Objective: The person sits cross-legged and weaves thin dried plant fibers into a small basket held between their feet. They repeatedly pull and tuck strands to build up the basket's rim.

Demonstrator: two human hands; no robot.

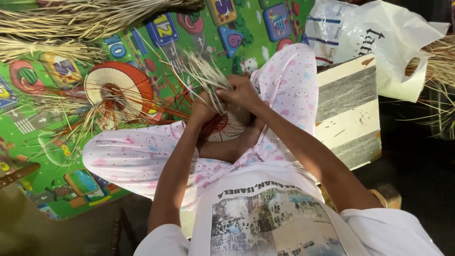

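1. Head view: a person sits cross-legged in pink patterned trousers, and both hands meet over the lap on a small woven piece [226, 127], part red-brown, part pale, with a bundle of loose pale strands [206, 76] fanning out of it.
2. The woven piece rests in the lap between the knees, directly below the two hands and touching them. This piece serves as the landmark for every place below.
3. The left hand [201, 108] lies on the piece's left edge, fingers curled around the rim and clenched on it as far as can be seen.
4. The right hand [242, 92] sits just above the piece, fingers pinched shut on the base of the strands. Both hands are equally close to the work.
5. The strands run away from the body, up and slightly left of the piece; their long axis points toward the play mat [156, 42], free tips farthest from the grip.
6. Left of the piece, a finished round fan [113, 87] in red-brown and pale weave lies on the mat.
7. Right of the piece stands a striped board [348, 109], with a white plastic bag [379, 38] beyond it.
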